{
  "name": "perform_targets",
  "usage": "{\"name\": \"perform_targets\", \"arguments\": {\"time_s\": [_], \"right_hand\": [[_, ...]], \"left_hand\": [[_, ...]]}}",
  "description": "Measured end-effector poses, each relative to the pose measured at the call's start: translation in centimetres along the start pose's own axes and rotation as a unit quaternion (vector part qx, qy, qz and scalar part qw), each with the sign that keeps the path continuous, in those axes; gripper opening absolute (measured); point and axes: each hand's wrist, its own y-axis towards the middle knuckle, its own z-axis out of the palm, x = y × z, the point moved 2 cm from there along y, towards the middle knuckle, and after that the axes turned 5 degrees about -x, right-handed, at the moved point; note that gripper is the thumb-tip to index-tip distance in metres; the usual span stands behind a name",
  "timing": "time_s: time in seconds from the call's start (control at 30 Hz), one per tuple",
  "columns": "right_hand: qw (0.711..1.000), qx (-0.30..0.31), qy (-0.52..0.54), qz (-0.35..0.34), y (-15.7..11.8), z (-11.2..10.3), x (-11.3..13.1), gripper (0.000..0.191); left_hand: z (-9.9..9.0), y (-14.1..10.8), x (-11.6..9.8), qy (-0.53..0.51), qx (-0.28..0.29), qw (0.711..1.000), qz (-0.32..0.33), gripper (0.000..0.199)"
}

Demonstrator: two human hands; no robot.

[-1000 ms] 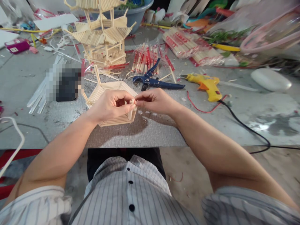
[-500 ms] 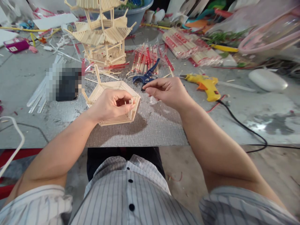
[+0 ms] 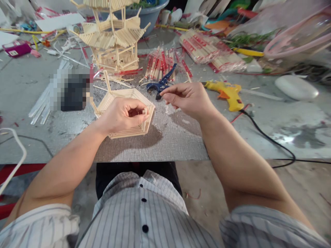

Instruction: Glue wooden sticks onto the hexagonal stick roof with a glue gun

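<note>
My left hand [image 3: 124, 115] pinches a short wooden stick [image 3: 143, 125] upright at the right side of a hexagonal wooden-stick frame [image 3: 126, 132]. Two other sticks rise from the frame's left part, one of them a longer upright stick [image 3: 107, 81]. My right hand [image 3: 187, 98] hovers to the right of the frame, thumb and forefinger pressed together; whether anything tiny is between them I cannot make out. Close to its fingertips lies a blue-handled cutter [image 3: 161, 82]. A yellow hot glue gun [image 3: 230, 94] rests to the right of that hand.
A tiered pagoda model [image 3: 113, 38] of sticks stands behind the frame. Beyond the cutter lie red-wrapped sticks [image 3: 161, 63] and packs of chopsticks [image 3: 204, 48]. Clear glue sticks [image 3: 49, 93] are at left, a white computer mouse [image 3: 296, 88] at right. The glue gun's black cord [image 3: 269, 136] crosses the table's front edge.
My right hand has shifted slightly to the right, away from the frame. My left hand keeps its pinch on the short stick in the same place.
</note>
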Motion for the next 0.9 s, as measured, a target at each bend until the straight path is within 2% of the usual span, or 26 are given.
{"name": "perform_targets", "arguments": {"time_s": [0.37,0.63,0.9], "right_hand": [[1.0,0.005,-0.01,-0.002,0.02,0.18,-0.52,0.014],[1.0,0.009,-0.008,-0.001,0.08,0.22,-0.69,0.016],[1.0,0.012,-0.008,0.001,0.0,0.46,-0.45,0.012]], "left_hand": [[-0.01,0.08,-0.17,-0.014,-0.015,0.999,-0.038,0.006],[0.15,0.03,-0.14,-0.053,-0.024,0.998,-0.017,0.004],[0.06,0.07,-0.16,-0.028,-0.016,0.998,-0.045,0.004]]}}
